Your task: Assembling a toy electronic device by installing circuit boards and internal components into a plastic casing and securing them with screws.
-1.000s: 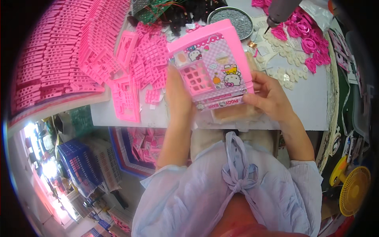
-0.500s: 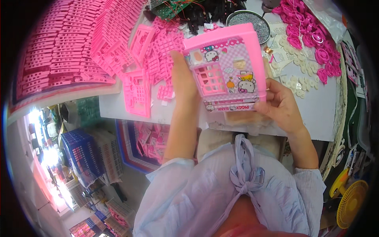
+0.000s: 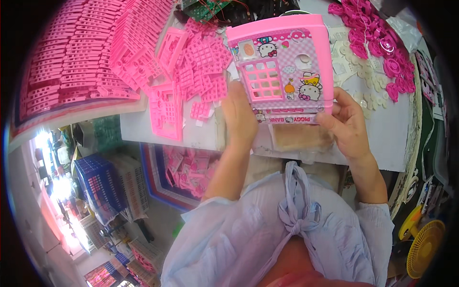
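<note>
A pink plastic toy piggy-bank front panel point(image 3: 287, 67) is raised over the table, its printed face toward me. It has a gridded keypad window, a round hole and cartoon stickers. My right hand point(image 3: 351, 124) is closed on its lower right corner, thumb in front and fingers bent at the side. My left hand point(image 3: 239, 112) is by the lower left edge; its fingers are blurred and partly hidden, so their grip is unclear. Beneath the panel, a tan block in clear wrap point(image 3: 301, 137) lies at the table's front edge.
Pink keypad pieces point(image 3: 203, 62) are heaped left of the panel, beside stacked pink frames point(image 3: 76, 52). Magenta coils point(image 3: 368, 38) and cream discs point(image 3: 368, 83) lie at the right. Green circuit boards point(image 3: 205, 10) with wires are at the back. A yellow fan point(image 3: 425, 248) stands lower right.
The panel has shifted slightly right and away from me, and its face has turned more squarely toward me. My left hand has slid down and right along its left side; my right hand keeps its corner grip.
</note>
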Tool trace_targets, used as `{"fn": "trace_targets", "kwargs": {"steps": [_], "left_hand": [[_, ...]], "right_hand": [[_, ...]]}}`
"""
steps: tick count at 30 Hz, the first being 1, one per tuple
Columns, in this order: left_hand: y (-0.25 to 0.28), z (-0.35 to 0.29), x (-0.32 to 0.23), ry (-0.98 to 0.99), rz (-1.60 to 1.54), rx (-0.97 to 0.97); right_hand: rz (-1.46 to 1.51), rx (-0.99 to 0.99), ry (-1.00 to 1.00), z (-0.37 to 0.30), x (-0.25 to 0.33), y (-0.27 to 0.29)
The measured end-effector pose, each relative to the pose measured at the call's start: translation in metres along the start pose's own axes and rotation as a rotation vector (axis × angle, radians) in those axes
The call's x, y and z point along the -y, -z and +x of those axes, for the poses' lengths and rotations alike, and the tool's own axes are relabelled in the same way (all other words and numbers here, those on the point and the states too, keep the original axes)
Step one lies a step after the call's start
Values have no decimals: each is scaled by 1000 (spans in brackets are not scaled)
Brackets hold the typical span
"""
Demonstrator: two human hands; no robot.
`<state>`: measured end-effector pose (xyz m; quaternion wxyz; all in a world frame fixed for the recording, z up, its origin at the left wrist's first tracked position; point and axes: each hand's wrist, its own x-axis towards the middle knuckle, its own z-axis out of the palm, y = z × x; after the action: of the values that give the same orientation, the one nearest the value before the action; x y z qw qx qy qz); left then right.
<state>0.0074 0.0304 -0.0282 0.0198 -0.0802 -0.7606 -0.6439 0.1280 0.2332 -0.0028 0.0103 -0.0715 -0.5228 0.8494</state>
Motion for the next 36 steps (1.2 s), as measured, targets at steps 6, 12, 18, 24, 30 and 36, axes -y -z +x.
{"fn": "trace_targets", "kwargs": {"steps": [6, 12, 18, 24, 30, 36], "left_hand": [[-9, -4, -5, -219, 154, 40], [6, 30, -12, -50, 34, 222], [37, 50, -27, -411, -7, 416], [45, 17, -6, -877, 373, 825], [46, -27, 6, -714, 467, 841], [43, -26, 2, -685, 485, 775]], "right_hand": [[-17, -42, 5, -11, -12, -9], [-185, 21, -59, 4, 16, 18], [-553, 145, 122, 36, 22, 55], [-1353, 262, 525, 37, 0, 98], [-1511, 298, 458, 30, 0, 81], [-1716, 380, 585, 49, 13, 73]]}}
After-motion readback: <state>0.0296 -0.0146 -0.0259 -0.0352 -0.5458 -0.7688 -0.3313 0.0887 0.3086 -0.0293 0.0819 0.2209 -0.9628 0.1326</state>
